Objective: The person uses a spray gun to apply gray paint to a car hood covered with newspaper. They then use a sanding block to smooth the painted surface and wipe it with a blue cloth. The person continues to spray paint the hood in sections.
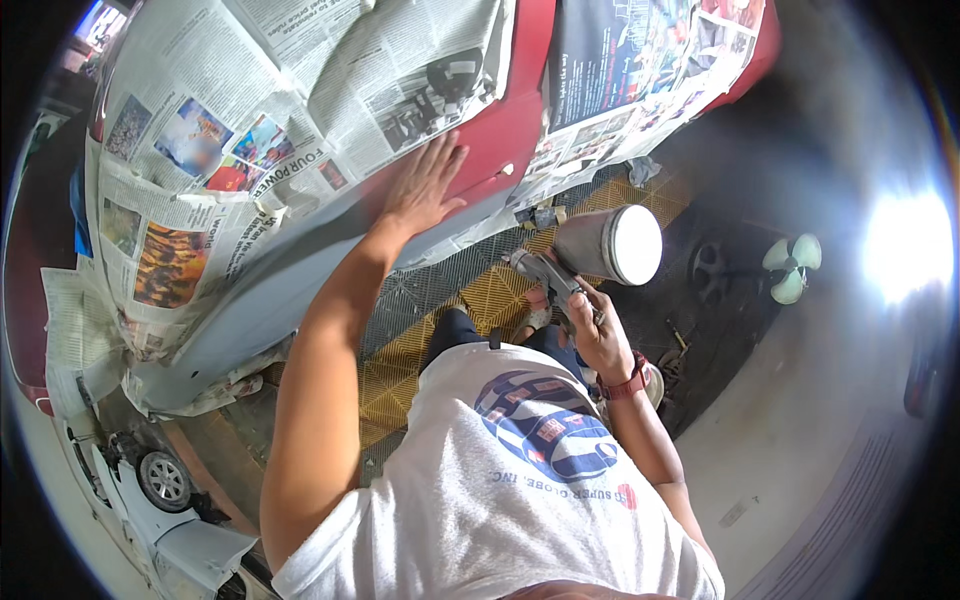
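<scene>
My left hand [425, 187] lies flat, fingers stretched, on the red car panel [490, 150], just below the edge of the newspaper [390, 60] that covers the upper body. Lower down, the panel turns to a grey primed surface [285, 285]. In my right hand [600, 335] is a metal spray gun [548, 275], its grip wrapped by my fingers. A round paint cup [598, 245] with a white end sits on the gun, tilted toward the right. The gun is held apart from the car, in front of my waist. My fingers partly hide the trigger.
Yellow and dark patterned floor tiles [405, 365] lie under me. A pale green fan [790, 268] and a dark wheel [708, 270] stand to the right, near a bright lamp [908, 245]. A white car [185, 520] is at the lower left. Newspaper sheets hang along the car's lower edge.
</scene>
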A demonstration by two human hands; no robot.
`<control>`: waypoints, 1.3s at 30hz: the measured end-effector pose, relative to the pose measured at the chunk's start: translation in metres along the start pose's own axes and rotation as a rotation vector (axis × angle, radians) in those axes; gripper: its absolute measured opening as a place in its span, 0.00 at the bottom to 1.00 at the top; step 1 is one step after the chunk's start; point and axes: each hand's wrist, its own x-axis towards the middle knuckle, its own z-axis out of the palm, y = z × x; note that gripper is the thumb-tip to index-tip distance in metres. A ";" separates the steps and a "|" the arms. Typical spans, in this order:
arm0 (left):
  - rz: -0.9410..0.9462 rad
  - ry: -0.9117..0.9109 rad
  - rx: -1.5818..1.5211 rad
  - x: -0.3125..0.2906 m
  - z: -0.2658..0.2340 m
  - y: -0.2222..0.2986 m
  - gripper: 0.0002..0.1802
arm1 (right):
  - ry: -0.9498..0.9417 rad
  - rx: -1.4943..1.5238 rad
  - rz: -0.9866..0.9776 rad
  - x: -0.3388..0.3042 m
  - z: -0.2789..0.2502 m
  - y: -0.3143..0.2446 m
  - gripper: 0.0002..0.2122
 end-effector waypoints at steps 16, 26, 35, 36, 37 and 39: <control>-0.431 0.177 0.059 0.026 0.048 0.045 0.56 | -0.005 -0.038 -0.012 0.032 -0.050 -0.003 0.36; -1.107 0.552 0.099 -0.191 0.067 0.009 0.60 | -0.132 -0.092 0.037 0.047 -0.057 -0.004 0.34; -0.561 0.309 -0.414 0.112 0.108 0.138 0.59 | 0.093 -0.322 0.058 0.022 -0.104 0.011 0.31; -0.573 0.251 -0.211 0.126 0.109 0.145 0.58 | 0.146 -0.365 0.052 0.020 -0.107 0.014 0.32; -0.582 0.120 -0.152 0.134 0.109 0.150 0.57 | 0.064 -0.177 0.114 0.021 -0.110 0.015 0.37; -0.523 0.313 -0.493 0.113 0.111 0.140 0.56 | 0.031 -0.152 0.088 0.020 -0.112 0.017 0.36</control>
